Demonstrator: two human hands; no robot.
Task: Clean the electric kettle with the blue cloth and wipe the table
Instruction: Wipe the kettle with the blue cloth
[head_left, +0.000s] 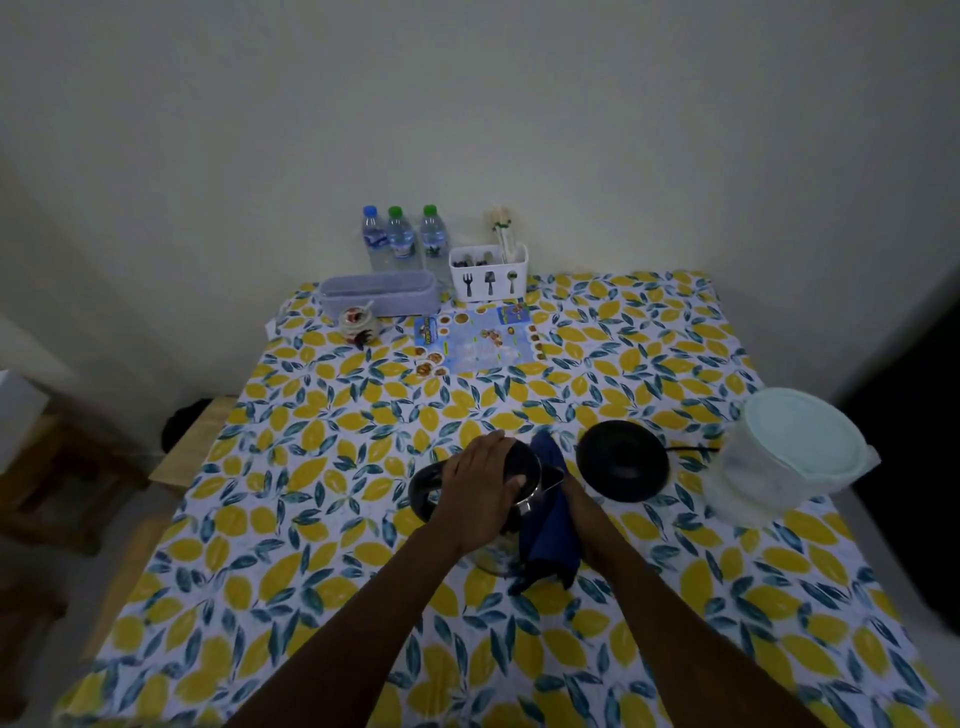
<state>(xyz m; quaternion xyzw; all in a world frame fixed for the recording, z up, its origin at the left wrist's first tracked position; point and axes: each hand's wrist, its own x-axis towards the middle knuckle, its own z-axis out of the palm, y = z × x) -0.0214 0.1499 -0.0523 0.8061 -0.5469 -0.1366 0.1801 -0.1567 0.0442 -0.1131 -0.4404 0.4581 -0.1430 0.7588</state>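
The kettle sat mid-counter, clear of every edge. Left hand fingers gripped its top; right hand fingers pressed one cloth against it. Three bottles stood behind.

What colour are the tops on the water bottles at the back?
One water bottle cap is blue; the other two are green. The head view shows them.

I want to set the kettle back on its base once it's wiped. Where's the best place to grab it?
By its black handle, I'd judge, coming in from the left. The handle loops out on the left side of the kettle, away from the round base on its right. The left hand already rests on the lid, and the blue cloth covers the right side.
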